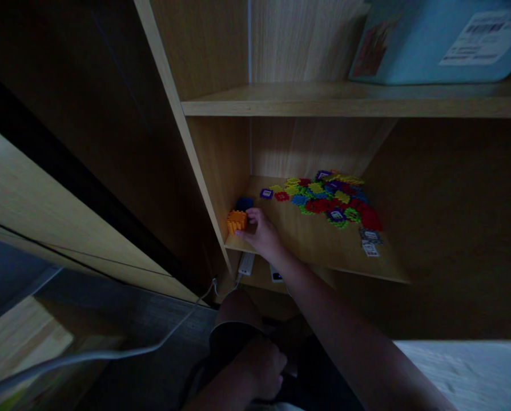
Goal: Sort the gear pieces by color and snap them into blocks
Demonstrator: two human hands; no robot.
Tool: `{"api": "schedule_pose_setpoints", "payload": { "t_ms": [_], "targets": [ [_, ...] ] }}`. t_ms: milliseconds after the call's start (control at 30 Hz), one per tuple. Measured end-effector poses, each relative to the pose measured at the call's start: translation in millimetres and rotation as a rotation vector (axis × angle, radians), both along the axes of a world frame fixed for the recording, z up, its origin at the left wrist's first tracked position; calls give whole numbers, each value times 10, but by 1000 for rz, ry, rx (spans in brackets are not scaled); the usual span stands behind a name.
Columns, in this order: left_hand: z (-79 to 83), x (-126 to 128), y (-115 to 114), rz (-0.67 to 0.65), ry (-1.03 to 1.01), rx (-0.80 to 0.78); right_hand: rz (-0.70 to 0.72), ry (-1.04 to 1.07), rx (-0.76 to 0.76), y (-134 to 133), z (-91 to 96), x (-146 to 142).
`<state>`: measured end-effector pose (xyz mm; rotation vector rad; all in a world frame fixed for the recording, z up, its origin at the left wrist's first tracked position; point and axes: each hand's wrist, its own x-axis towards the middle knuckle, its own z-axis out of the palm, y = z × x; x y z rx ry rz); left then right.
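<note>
My right hand [264,233] reaches into the lower shelf compartment. Its thumb and fingers close on the side of an orange stack of toothed plastic pieces [237,221] at the shelf's front left corner. Just behind that stack sits a dark blue plastic piece [244,203]. Farther right lies a loose pile of interlocking plastic pieces [324,198] in red, yellow, green, blue and purple. My left hand [261,365] rests low over my lap with its fingers curled in, and nothing shows in it.
A light blue box [435,45] with a white label stands on the upper shelf [306,105]. Under the lower shelf are a white power strip [246,264] and a small white device [276,274]. A white cable [152,346] runs across the left foreground.
</note>
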<state>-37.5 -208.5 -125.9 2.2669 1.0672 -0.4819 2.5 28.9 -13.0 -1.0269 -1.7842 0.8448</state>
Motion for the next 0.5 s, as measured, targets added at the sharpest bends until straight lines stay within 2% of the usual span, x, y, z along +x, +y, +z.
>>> {"api": "schedule_pose_setpoints", "payload": {
  "t_ms": [167, 267, 400, 500],
  "targets": [
    [-76, -31, -13, 80, -75, 10, -4, -10, 26, -65, 29, 47],
    [-111, -52, -7, 141, -106, -15, -26, -49, 102, -78, 72, 187],
    [-96, -41, 4, 149, -103, -14, -115, -199, 277, 144, 126, 633],
    [-69, -21, 6, 153, -102, -13, -308, -362, 333, 516, 162, 1152]
  ]
}}
